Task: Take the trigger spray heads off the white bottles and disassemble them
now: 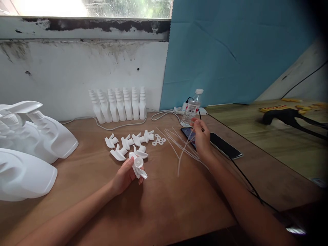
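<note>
In my left hand [124, 178] is a white trigger spray head [138, 163], its round collar opening facing up toward me. The thumb presses on its side and the fingers curl underneath. My right hand [202, 137] is raised over the right side of the table, fingers pinched on a thin translucent dip tube [185, 150] that slants down to the left. More such tubes [174, 136] lie loosely under it. Several white spray heads [127, 141] rest beyond my left hand. Beside them sits a small cluster of white ring washers [159, 139].
Several slim white bottles [120, 106] stand in a row against the wall. Large white spray bottles [55, 135] crowd the left side. On the right are a clear water bottle [191, 110], a phone [225, 145], another dark screen partly behind my hand, and a black cable [244, 177].
</note>
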`<state>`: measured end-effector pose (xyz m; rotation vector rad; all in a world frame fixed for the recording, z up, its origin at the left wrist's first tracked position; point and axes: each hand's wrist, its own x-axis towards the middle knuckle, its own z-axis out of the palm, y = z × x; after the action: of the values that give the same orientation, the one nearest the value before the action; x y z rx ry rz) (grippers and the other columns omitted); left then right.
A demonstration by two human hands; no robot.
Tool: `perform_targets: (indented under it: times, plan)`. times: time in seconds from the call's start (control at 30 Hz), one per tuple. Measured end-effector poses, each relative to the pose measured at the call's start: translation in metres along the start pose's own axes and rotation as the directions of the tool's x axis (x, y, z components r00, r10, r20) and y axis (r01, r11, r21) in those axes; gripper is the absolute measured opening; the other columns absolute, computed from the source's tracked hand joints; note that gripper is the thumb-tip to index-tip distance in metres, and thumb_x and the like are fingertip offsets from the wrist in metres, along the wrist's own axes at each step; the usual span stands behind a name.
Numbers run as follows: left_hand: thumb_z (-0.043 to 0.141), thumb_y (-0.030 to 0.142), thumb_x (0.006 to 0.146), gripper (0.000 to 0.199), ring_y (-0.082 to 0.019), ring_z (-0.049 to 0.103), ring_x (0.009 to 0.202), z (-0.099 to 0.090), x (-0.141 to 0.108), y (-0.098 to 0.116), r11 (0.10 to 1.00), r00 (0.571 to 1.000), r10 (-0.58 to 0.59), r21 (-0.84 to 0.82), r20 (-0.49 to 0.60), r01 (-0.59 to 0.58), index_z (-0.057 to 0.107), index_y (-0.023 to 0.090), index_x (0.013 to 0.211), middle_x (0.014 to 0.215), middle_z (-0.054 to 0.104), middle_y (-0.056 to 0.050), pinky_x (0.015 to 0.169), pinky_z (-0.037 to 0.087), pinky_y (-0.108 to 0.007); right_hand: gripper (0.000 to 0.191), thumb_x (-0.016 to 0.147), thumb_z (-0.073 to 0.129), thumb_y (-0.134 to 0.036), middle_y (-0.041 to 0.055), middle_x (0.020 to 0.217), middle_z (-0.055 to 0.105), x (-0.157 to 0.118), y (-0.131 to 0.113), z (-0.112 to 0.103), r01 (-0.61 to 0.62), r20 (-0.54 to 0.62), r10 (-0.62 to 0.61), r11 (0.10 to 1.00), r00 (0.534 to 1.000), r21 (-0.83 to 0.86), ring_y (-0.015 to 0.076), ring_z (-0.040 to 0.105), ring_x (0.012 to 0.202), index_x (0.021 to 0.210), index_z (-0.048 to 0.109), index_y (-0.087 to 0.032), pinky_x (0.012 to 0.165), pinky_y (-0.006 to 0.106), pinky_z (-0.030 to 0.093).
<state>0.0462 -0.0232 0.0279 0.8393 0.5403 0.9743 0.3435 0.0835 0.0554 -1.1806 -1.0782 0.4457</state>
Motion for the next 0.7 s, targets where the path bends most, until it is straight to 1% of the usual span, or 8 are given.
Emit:
perform_targets:
  times: [0.13, 0.2, 0.27, 0.33, 0.43, 0.53, 0.63, 0.7]
  plan:
    - [0.049, 0.051, 0.088, 0.033, -0.014, 0.055, 0.051, -0.001, 0.0, 0.0, 1.0, 1.0, -0.017, 0.015, -0.015, 0.017, 0.048, 0.018, 0.093, 0.067, 0.058, -0.002, 0.047, 0.045, -0.023, 0.036, 0.092, 0.044, -0.051, 0.008, 0.11, 0.062, -0.007, -0.014, -0.002, 0.206, -0.027, -0.211, 0.972, 0.977, -0.115, 0.0207, 0.057, 0.104, 0.104, 0.06, -0.021, 0.093, 0.036, 0.042]
    - [0.049, 0.052, 0.088, 0.034, -0.013, 0.054, 0.049, -0.001, 0.0, 0.0, 0.999, 0.999, -0.025, 0.03, -0.022, 0.025, 0.048, 0.018, 0.091, 0.065, 0.058, -0.002, 0.046, 0.044, -0.023, 0.033, 0.093, 0.044, -0.049, 0.0076, 0.106, 0.062, -0.011, -0.02, -0.001, 0.254, 0.004, -0.255, 0.958, 0.967, -0.135, 0.0202, 0.057, 0.101, 0.102, 0.059, -0.021, 0.091, 0.035, 0.043]
    - [0.049, 0.052, 0.088, 0.035, -0.013, 0.053, 0.047, -0.001, 0.0, 0.0, 0.999, 0.999, -0.028, 0.036, -0.035, 0.03, 0.047, 0.018, 0.091, 0.064, 0.058, -0.002, 0.045, 0.043, -0.022, 0.032, 0.093, 0.044, -0.049, 0.0063, 0.094, 0.063, -0.015, -0.024, 0.001, 0.254, 0.048, -0.251, 0.963, 0.967, -0.088, 0.019, 0.06, 0.09, 0.096, 0.059, -0.02, 0.085, 0.033, 0.046]
    - [0.051, 0.052, 0.087, 0.035, -0.013, 0.052, 0.047, -0.001, 0.0, 0.0, 0.999, 0.998, -0.031, 0.032, -0.047, 0.032, 0.047, 0.018, 0.091, 0.064, 0.058, -0.002, 0.044, 0.043, -0.022, 0.034, 0.093, 0.043, -0.051, 0.004, 0.081, 0.061, -0.019, -0.026, 0.003, 0.23, 0.097, -0.227, 0.973, 0.969, -0.02, 0.017, 0.059, 0.078, 0.091, 0.058, -0.021, 0.077, 0.031, 0.047]
    - [0.052, 0.052, 0.086, 0.035, -0.013, 0.052, 0.047, -0.001, 0.0, 0.0, 0.999, 0.998, -0.036, 0.028, -0.054, 0.038, 0.048, 0.017, 0.09, 0.063, 0.057, -0.001, 0.044, 0.043, -0.022, 0.039, 0.092, 0.041, -0.057, 0.0008, 0.068, 0.055, -0.026, -0.029, 0.003, 0.192, 0.163, -0.188, 0.981, 0.968, -0.009, 0.0134, 0.054, 0.063, 0.089, 0.059, -0.022, 0.061, 0.025, 0.045]
    - [0.052, 0.052, 0.086, 0.035, -0.013, 0.052, 0.046, -0.001, 0.0, 0.0, 0.999, 0.998, -0.04, 0.031, -0.052, 0.042, 0.048, 0.018, 0.091, 0.062, 0.057, -0.001, 0.044, 0.043, -0.022, 0.046, 0.088, 0.039, -0.065, -0.0002, 0.061, 0.055, -0.032, -0.032, 0.004, 0.041, 0.294, -0.046, 0.999, 0.955, 0.021, 0.0113, 0.05, 0.05, 0.09, 0.058, -0.023, 0.046, 0.022, 0.039]
    - [0.052, 0.052, 0.086, 0.034, -0.013, 0.052, 0.046, 0.0, 0.0, 0.001, 0.999, 0.998, -0.039, 0.034, -0.057, 0.041, 0.048, 0.018, 0.091, 0.062, 0.057, -0.001, 0.044, 0.043, -0.022, 0.053, 0.081, 0.046, -0.071, 0.0035, 0.065, 0.063, -0.036, -0.032, 0.009, -0.152, 0.483, 0.102, 0.986, 0.869, 0.064, 0.0121, 0.055, 0.047, 0.086, 0.059, -0.02, 0.044, 0.023, 0.041]
    - [0.053, 0.051, 0.086, 0.035, -0.013, 0.052, 0.046, 0.001, 0.0, 0.001, 0.999, 0.997, -0.04, 0.031, -0.066, 0.042, 0.049, 0.017, 0.091, 0.062, 0.057, -0.001, 0.044, 0.043, -0.022, 0.055, 0.077, 0.051, -0.072, 0.0058, 0.065, 0.066, -0.036, -0.03, 0.012, -0.223, 0.577, 0.161, 0.974, 0.801, 0.038, 0.0128, 0.057, 0.045, 0.082, 0.061, -0.018, 0.043, 0.024, 0.042]
